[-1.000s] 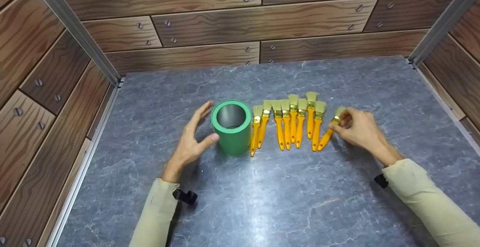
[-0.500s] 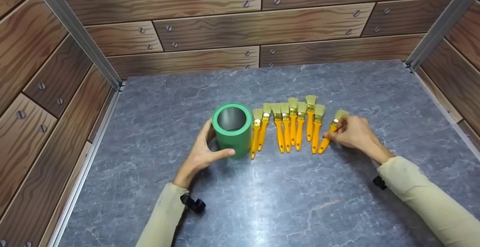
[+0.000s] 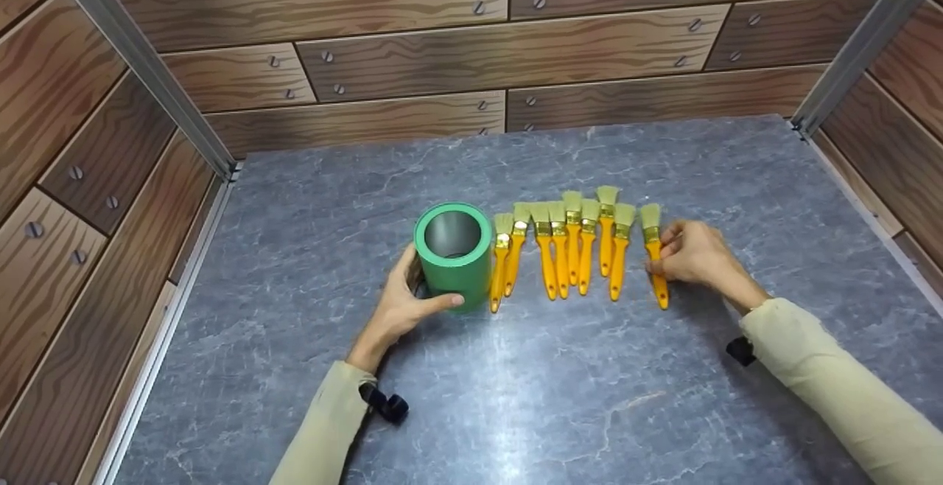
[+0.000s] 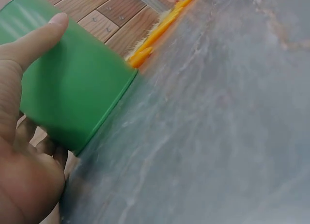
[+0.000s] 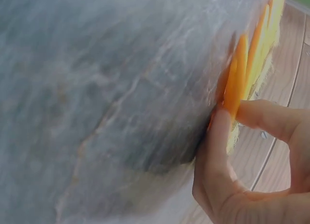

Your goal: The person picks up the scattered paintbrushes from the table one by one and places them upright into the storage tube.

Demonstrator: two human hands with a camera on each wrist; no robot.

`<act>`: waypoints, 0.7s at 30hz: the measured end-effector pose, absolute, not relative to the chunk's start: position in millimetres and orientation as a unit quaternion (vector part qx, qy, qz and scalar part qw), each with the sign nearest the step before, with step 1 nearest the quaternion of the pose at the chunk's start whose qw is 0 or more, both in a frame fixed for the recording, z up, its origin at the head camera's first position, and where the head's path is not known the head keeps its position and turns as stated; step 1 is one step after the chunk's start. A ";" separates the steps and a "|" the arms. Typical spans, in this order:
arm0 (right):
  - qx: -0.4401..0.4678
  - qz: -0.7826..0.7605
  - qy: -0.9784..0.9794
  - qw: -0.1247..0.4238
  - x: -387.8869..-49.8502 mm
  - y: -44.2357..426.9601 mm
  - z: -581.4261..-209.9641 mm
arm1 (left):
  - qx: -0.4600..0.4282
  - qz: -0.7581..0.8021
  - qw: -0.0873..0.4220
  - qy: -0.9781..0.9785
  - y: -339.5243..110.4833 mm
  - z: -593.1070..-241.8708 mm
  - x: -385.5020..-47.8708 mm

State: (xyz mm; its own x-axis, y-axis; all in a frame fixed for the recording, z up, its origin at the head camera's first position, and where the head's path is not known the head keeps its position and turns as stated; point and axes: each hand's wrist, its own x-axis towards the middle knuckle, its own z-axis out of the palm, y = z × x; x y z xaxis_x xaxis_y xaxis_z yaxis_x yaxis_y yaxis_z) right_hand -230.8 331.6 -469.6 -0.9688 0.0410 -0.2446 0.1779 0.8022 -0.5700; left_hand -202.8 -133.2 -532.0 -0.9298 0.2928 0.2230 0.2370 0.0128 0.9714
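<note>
A green cylindrical holder [image 3: 458, 278] with an open top stands upright on the grey marbled table. My left hand [image 3: 398, 301] grips its left side, thumb across the front and the other fingers behind, partly hidden; the left wrist view shows the thumb on the green wall [image 4: 77, 83]. At the right end of a row of paintbrushes, my right hand [image 3: 698, 255] pinches one paintbrush [image 3: 658, 282] by its orange handle. In the right wrist view thumb and finger meet on that handle [image 5: 234, 86], low at the tabletop. Its pale bristles point away from me.
Several more orange-handled paintbrushes [image 3: 586, 260] lie side by side between the holder and my right hand, the leftmost close against the holder. Wood-patterned walls [image 3: 412, 65] with metal corner posts [image 3: 858, 43] enclose the table [image 3: 560, 396] at the back and sides.
My left hand has moved right and closed around the holder. The right hand has turned the end paintbrush from slanting to nearly straight, its handle end swinging right, away from its neighbour.
</note>
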 end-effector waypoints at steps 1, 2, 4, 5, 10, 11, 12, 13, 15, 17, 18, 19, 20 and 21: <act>0.066 -0.323 0.937 0.118 -231.3 332.2 -469.6 | 0.186 0.679 0.020 0.710 -133.2 -532.5 -202.9; 0.074 -0.339 0.930 0.125 -231.6 332.9 -469.4 | 0.186 0.681 0.020 0.708 -133.3 -533.1 -203.1; 0.084 -0.372 0.915 0.135 -231.9 333.8 -469.9 | 0.183 0.683 0.021 0.707 -133.8 -534.3 -203.3; 0.086 -0.389 0.906 0.140 -232.0 334.9 -470.5 | 0.181 0.685 0.023 0.705 -134.1 -534.9 -203.4; 0.076 -0.450 0.874 0.166 -230.6 339.0 -469.4 | 0.174 0.690 0.032 0.701 -136.4 -537.1 -203.5; 0.073 -0.459 0.870 0.167 -230.2 339.5 -468.3 | 0.173 0.689 0.034 0.702 -136.7 -537.3 -203.5; 0.069 -0.465 0.866 0.168 -229.8 339.7 -466.8 | 0.173 0.689 0.035 0.703 -137.0 -537.5 -203.4; 0.064 -0.474 0.862 0.167 -229.4 340.2 -465.0 | 0.173 0.689 0.036 0.703 -137.3 -537.6 -203.4; 0.053 -0.494 0.853 0.160 -228.9 339.4 -460.7 | 0.173 0.689 0.037 0.703 -137.7 -537.4 -203.5; 0.037 -0.509 0.847 0.149 -228.4 338.0 -455.4 | 0.175 0.687 0.038 0.705 -138.0 -537.5 -203.4; 0.028 -0.515 0.845 0.143 -228.2 337.3 -452.4 | 0.176 0.687 0.037 0.704 -138.1 -537.6 -203.4; 0.021 -0.521 0.842 0.138 -227.9 336.2 -449.1 | 0.177 0.686 0.037 0.704 -138.1 -537.9 -203.2; 0.014 -0.524 0.841 0.133 -227.6 334.6 -445.7 | 0.179 0.686 0.036 0.704 -138.1 -538.2 -203.0; 0.008 -0.525 0.842 0.128 -227.3 333.2 -442.3 | 0.181 0.687 0.035 0.703 -138.0 -538.8 -202.7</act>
